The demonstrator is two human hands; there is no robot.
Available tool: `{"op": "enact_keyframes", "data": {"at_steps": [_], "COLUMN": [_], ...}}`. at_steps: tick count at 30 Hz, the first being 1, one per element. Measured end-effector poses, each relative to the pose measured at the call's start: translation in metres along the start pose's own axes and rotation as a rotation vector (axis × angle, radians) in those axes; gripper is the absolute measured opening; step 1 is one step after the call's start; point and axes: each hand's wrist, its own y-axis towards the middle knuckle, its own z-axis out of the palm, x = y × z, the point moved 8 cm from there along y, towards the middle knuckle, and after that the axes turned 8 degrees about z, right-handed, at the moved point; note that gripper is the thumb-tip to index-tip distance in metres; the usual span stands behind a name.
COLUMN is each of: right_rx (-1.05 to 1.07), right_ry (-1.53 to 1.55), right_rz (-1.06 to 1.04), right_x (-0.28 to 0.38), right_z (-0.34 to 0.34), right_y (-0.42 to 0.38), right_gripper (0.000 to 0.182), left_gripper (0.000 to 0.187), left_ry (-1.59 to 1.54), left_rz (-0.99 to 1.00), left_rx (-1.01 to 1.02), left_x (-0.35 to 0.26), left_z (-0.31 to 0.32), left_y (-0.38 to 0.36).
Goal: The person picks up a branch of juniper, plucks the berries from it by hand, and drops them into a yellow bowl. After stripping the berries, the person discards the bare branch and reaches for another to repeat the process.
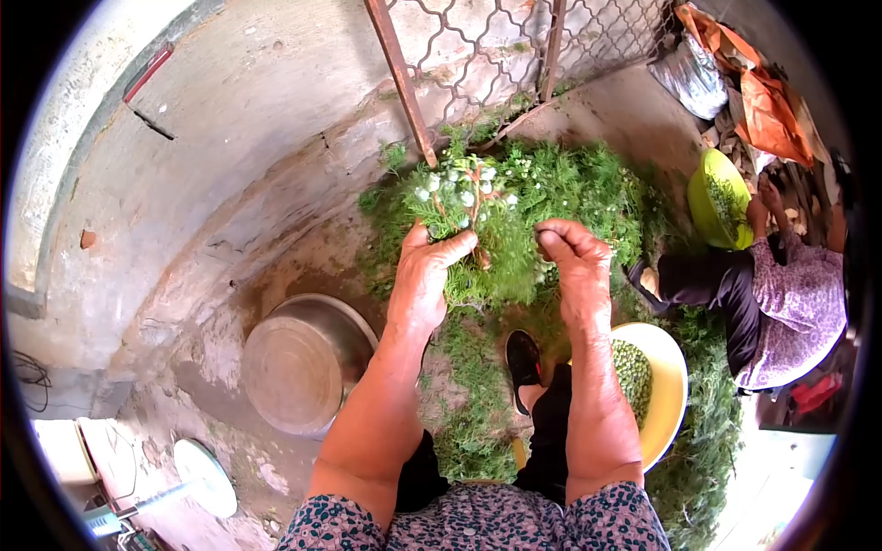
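Observation:
My left hand (pixel 424 275) is closed around the stem of an evergreen sprig (pixel 473 188), whose feathery leaves carry pale, whitish-green seed cones. Just right of the sprig, my right hand (pixel 579 262) has thumb and fingertips pinched together; what sits between them, if anything, is too small to make out. Below both hands spreads a heap of cut green branches (pixel 588 188). Beside my right forearm stands a yellow basin (pixel 673 390) with many small green cones (pixel 632 372) in it, partly hidden by that arm.
A large metal pot (pixel 299 367) lies to the left. At the right sits another person (pixel 790 294), near a lime-green basin (pixel 706 207) holding green pieces. A metal lattice gate (pixel 478 55) and a plastered wall (pixel 257 119) stand behind. Orange sacking (pixel 772 110) lies at the upper right.

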Motion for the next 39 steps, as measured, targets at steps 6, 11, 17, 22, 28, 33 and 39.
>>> {"op": "enact_keyframes", "data": {"at_steps": [6,11,17,22,28,33,39], "right_rx": [0.238,0.493,0.391,0.323,0.383,0.412,0.488], "right_ry": [0.277,0.476,0.446,0.512,0.463,0.448,0.438], "right_rz": [0.091,0.197,0.178,0.220,0.159,0.196,0.172], "right_x": [-0.004,-0.006,-0.006,-0.013,-0.001,-0.006,-0.001], "right_z": [0.022,0.038,0.036,0.037,0.042,0.041,0.041], "right_y": [-0.010,-0.017,-0.017,-0.021,-0.025,-0.024,-0.025], "right_gripper": [0.021,0.023,0.014,0.002,0.009,0.014,0.016], "left_gripper": [0.028,0.027,0.032,0.034,0.035,0.031,0.017], "left_ry": [0.065,0.074,0.085,-0.054,-0.147,-0.248,-0.155], "left_rz": [-0.033,-0.089,0.019,-0.043,-0.112,-0.189,-0.191], "left_rx": [0.110,0.172,0.087,0.118,0.135,0.159,0.124], "left_x": [0.007,0.012,0.020,0.023,0.030,0.038,0.036], "left_z": [0.018,0.025,0.018,0.024,0.023,0.021,0.022], "left_y": [-0.006,-0.008,-0.005,-0.008,-0.006,-0.002,-0.005]}}
